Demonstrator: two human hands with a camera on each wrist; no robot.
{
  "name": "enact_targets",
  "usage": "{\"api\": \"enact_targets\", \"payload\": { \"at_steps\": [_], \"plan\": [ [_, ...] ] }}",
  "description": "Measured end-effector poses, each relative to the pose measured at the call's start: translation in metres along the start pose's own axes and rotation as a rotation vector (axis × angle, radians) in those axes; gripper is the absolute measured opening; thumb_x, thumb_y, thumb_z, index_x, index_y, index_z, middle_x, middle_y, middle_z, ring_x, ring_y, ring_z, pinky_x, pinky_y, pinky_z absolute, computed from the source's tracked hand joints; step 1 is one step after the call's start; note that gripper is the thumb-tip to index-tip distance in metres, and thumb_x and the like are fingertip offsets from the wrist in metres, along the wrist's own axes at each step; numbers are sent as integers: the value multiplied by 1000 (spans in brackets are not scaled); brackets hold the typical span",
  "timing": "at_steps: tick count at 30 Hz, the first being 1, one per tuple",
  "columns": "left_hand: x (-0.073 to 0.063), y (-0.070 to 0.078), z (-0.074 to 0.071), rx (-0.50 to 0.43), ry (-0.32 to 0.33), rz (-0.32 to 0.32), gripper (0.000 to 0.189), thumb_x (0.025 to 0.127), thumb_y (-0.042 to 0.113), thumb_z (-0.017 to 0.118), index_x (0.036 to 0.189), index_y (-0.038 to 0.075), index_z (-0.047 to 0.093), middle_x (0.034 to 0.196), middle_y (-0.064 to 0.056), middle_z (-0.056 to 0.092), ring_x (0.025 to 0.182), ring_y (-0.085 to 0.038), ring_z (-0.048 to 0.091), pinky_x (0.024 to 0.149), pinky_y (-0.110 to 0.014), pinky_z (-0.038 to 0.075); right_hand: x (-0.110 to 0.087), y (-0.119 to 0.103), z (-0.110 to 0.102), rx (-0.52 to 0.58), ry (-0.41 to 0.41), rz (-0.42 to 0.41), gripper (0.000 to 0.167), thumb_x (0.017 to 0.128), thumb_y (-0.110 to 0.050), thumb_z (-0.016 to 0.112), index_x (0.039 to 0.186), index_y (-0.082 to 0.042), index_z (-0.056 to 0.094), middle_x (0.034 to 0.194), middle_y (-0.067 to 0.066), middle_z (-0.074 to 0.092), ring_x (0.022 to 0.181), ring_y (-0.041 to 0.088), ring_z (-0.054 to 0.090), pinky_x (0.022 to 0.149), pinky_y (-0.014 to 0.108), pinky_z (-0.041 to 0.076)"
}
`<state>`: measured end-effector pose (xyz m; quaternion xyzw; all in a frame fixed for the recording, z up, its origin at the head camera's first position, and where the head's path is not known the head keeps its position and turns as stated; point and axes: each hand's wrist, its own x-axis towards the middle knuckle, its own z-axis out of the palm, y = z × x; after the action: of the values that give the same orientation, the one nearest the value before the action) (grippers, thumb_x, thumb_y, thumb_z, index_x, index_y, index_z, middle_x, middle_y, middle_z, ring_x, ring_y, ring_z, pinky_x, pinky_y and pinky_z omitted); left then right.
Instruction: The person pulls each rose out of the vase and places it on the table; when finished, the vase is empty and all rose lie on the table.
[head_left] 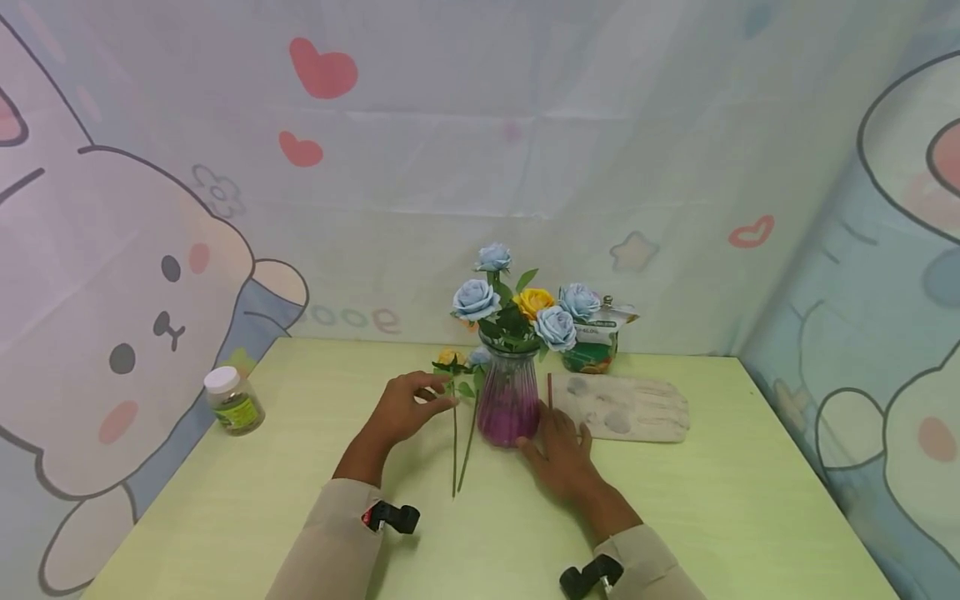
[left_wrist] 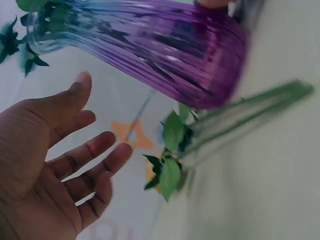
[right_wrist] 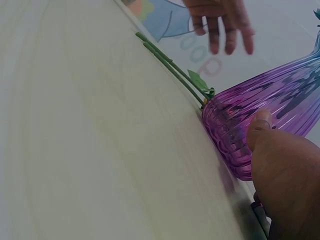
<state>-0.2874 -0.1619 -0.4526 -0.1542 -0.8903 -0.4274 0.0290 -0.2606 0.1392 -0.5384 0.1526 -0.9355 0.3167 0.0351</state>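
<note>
A ribbed glass vase (head_left: 510, 404), clear above and purple toward its base, stands upright with blue roses (head_left: 476, 300) and a yellow rose (head_left: 534, 302) in it. My right hand (head_left: 562, 458) holds the vase low on its right side, thumb (right_wrist: 262, 120) against the glass. Left of the vase, two loose flower stems (left_wrist: 235, 117) lie on the table, one bearing a yellow bloom (head_left: 451, 357), the other a blue one (head_left: 478, 357). My left hand (head_left: 408, 407) hovers by these flowers, holding nothing, its fingers apart and slightly bent in the left wrist view.
A pair of pale work gloves (head_left: 637, 408) lies flat right of the vase. Behind them stands a green and white pouch (head_left: 596, 337). A small white-capped jar (head_left: 235, 402) is at the table's left edge. A printed cloth (head_left: 465, 167) hangs behind the table.
</note>
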Motion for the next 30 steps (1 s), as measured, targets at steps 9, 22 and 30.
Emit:
{"api": "enact_targets", "payload": {
  "at_steps": [9,22,30],
  "plan": [
    [15,23,0,-248,95,36,46,108,28,72,152,15,66,134,-15,71,124,-36,73,103,-53,61,0,3,2,-2,21,-10,78,115,-47,51,170,1,29,171,27,41,163,48,32,126,83,8],
    [30,66,16,-625,212,5,44,110,19,68,152,7,62,153,-22,62,145,-34,59,116,-52,53,0,3,1,35,9,2,79,115,-50,50,173,-3,25,175,23,38,165,46,28,127,83,3],
    [40,86,20,-664,293,3,37,109,21,71,142,6,67,141,-17,65,140,-33,61,117,-56,54,1,3,3,21,13,2,79,115,-51,48,174,-5,23,175,21,38,165,45,28,128,82,3]
  ]
}}
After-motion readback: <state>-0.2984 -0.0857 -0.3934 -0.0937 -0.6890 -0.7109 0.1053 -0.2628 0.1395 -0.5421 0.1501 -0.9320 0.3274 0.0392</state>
